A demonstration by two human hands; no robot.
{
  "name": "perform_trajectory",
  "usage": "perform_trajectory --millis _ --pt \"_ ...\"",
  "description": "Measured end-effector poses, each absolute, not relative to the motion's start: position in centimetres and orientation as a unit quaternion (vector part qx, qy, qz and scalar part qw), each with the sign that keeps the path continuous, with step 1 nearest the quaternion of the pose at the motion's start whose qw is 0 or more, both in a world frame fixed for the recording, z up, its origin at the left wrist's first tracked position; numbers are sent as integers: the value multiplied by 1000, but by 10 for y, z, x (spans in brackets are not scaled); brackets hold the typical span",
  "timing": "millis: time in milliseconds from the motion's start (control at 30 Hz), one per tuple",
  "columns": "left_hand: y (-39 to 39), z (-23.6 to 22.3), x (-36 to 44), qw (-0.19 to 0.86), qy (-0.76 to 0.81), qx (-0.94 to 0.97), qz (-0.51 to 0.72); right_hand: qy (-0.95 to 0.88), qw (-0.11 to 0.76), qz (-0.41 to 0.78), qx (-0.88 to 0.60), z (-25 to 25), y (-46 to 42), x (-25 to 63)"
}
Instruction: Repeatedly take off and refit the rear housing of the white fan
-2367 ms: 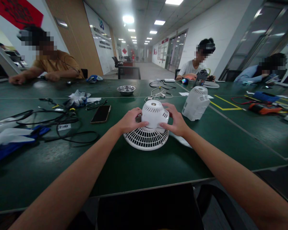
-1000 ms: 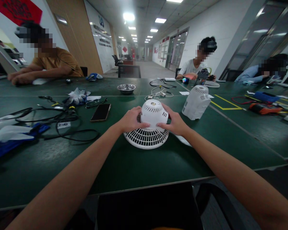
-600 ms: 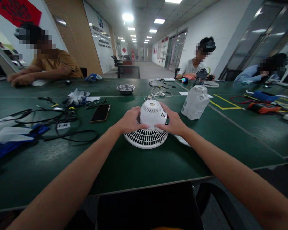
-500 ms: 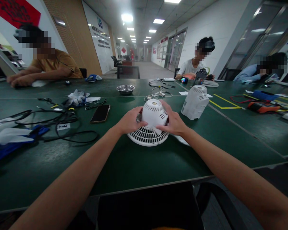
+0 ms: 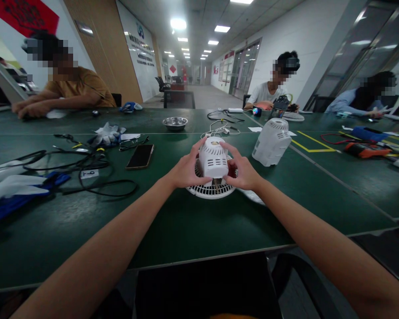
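Observation:
Between my two hands is a white plastic motor cover [image 5: 214,159] with slots in its side and a round hole on top. My left hand [image 5: 188,170] grips its left side, the thumb at its lower front edge. On the opposite side my right hand [image 5: 242,172] holds it the same way. Below the cover a round white fan grille [image 5: 209,192] lies on the green table. A brownish part shows in the gap between cover and grille; the rest is hidden by the cover and my fingers.
A larger white slotted housing [image 5: 271,142] stands to the right. Leftward lie a phone [image 5: 140,156], black cables [image 5: 103,188] and gloves [image 5: 108,133]. A metal bowl [image 5: 175,123] sits farther back. A red-and-black tool [image 5: 365,149] lies at the right. Several people sit across the table.
The cover has been turned between my hands, so its slots now face me, and it sits raised above the grille. The grille has shifted slightly right in view.

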State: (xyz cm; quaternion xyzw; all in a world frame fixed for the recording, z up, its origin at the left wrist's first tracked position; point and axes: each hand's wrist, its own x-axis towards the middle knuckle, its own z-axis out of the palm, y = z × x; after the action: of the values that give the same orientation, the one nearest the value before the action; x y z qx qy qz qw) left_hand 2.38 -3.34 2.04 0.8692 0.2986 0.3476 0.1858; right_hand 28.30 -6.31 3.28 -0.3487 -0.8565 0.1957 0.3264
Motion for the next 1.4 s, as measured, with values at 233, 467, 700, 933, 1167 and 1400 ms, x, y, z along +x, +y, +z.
perform_trajectory --millis 233,467,700,933,1167,1400 --pt "-31 24 27 139 304 874 352 -855 322 194 -357 32 -63 282" --pt "-28 22 24 136 293 874 363 -868 308 177 -348 33 -58 283" --pt "-24 10 28 99 286 869 392 -860 319 154 -368 28 -59 280" --pt "-24 6 33 73 320 859 393 -823 384 53 -415 23 -56 274" --pt "-17 5 27 83 414 811 406 -786 397 75 -468 23 -48 280" --pt "2 -13 11 193 577 688 395 -775 382 129 -487 23 -49 280"
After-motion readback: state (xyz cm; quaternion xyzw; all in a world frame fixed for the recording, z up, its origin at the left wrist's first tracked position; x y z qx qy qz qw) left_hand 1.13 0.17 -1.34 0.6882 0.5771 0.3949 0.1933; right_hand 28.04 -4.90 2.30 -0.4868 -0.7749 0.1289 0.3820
